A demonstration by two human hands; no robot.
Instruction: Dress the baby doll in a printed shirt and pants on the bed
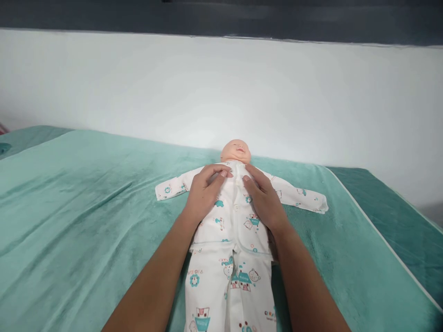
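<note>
A baby doll (236,151) lies on its back, its head at the far end and its arms spread. It wears a white printed baby shirt (224,226) with a closed, buttoned front, and matching pants (211,281). On the left of the chest rests my left hand (205,191), its bent fingers on the cloth and its thumb near the index finger. My right hand (265,196) lies on the right of the chest, with thumb and index finger apart. Both hands touch the shirt just below the collar. My other fingers are partly hidden.
A green blanket (86,198) with soft folds spreads under the doll. A darker green strip (391,216) with a pale seam runs along the right. Behind the doll's head stands a white wall (221,87), with a dark band (221,18) above it.
</note>
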